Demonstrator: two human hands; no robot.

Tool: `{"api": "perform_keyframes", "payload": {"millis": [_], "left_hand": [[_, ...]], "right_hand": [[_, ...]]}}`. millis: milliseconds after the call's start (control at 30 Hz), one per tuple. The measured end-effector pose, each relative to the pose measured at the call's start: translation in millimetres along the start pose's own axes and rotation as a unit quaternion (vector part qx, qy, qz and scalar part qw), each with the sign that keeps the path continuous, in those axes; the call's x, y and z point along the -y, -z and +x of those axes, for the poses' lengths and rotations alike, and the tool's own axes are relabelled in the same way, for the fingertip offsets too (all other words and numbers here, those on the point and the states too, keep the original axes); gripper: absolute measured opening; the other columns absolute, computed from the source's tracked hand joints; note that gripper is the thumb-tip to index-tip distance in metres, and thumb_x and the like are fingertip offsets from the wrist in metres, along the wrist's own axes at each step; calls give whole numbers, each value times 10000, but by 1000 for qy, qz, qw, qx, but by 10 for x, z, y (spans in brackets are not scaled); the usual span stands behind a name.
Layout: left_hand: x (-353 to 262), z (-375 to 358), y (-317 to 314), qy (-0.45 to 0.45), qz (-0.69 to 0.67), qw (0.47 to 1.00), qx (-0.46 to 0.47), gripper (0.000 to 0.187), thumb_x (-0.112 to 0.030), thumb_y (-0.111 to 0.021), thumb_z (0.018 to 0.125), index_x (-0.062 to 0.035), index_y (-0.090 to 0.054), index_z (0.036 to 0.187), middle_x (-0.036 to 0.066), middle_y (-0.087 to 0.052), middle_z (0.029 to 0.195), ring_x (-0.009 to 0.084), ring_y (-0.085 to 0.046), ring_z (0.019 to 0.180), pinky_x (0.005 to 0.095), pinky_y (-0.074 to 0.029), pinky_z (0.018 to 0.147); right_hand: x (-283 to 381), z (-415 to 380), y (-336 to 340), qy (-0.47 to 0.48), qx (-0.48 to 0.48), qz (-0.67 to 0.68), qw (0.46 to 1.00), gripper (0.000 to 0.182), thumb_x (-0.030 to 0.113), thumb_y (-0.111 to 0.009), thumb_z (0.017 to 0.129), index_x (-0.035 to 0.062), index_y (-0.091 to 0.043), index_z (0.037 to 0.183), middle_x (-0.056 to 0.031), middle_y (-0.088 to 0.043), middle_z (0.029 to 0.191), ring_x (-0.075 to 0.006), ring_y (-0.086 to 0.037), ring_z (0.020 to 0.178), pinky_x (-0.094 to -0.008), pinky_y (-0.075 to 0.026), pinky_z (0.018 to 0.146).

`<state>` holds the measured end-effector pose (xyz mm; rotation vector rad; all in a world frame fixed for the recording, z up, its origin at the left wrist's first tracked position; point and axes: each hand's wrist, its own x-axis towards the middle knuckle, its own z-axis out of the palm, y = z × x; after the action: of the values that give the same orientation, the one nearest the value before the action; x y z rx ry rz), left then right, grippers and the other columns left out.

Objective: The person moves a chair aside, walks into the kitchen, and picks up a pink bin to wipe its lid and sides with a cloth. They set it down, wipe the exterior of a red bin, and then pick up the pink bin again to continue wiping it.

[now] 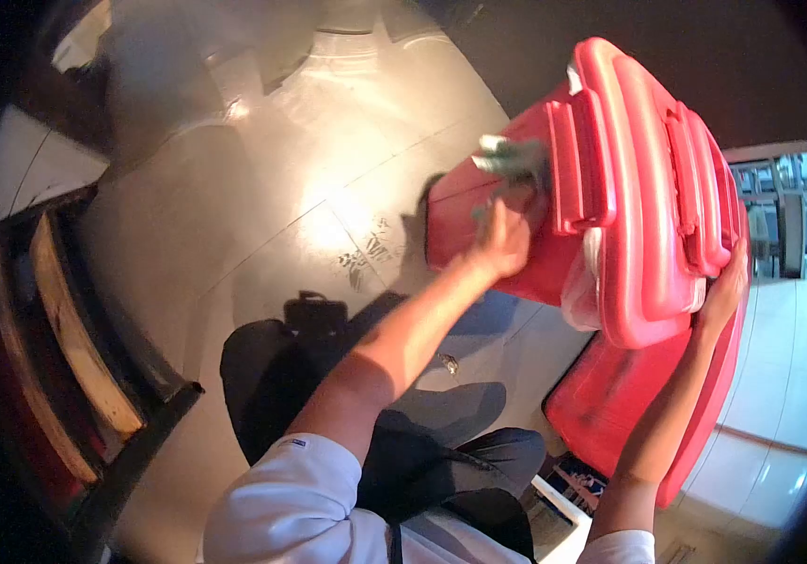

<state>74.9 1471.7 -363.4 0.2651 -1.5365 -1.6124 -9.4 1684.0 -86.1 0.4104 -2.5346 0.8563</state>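
A red plastic bin (488,202) with a thick ridged lid (634,188) stands tilted in my view at the upper right. My left hand (505,230) is closed around a greenish-grey cloth (521,160), which is pressed against the side of the bin just below the lid. Motion blurs the cloth and the fingers. At the lid's near right edge, my right hand (725,287) grips the rim, its fingers partly hidden. A clear plastic liner (582,291) pokes out from under the lid.
Beside the bin is a second red container (610,390). Grey floor tiles (328,226) with dark smudges spread to the left. A rack with wooden slats (74,329) stands at far left. A white box (559,517) sits near my knees; chairs (780,216) appear at far right.
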Motion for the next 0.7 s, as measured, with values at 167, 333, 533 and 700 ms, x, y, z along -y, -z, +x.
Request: {"api": "perform_keyframes", "payload": {"millis": [167,333,533,700], "left_hand": [[463,649,166,378,-362,852,-5,395,-224,-438,1012,-12,-513,1336,134,-596,1279,279,-539,1180,388,-403,1051],[1902,-685,699,332,-70,938,78,373,-250,-422,1033,-25,-551,1301,136,-611,1276,249,-572,1127,340,-428,990],[523,-1061,655,369,-133,919,-25,191,-133,-420,1042,3,-548,1006,21,-552,993,120,-498,914,260,-433,822],[-845,-542,253,222,-376,899,-45,228,-217,-565,1019,-8,-557,1111,24,-583,1026,117,-515,1010,265,-396,951]], "right_hand": [[-6,-43,-9,22,-53,-32,998,433,294,-430,1046,-54,-645,1186,-169,-667,1142,-238,-612,1085,-361,-429,986],[111,-33,-14,52,-27,-2,998,436,328,-459,1052,-47,-681,1026,-96,-679,1005,-147,-605,939,-302,-450,879],[192,-73,-16,88,-56,-17,994,383,313,-508,1019,-27,-672,956,-139,-659,957,-240,-601,895,-340,-447,840],[122,-48,-60,167,-149,-90,971,368,345,-562,970,13,-671,852,-190,-634,912,-361,-561,944,-456,-411,873]]}}
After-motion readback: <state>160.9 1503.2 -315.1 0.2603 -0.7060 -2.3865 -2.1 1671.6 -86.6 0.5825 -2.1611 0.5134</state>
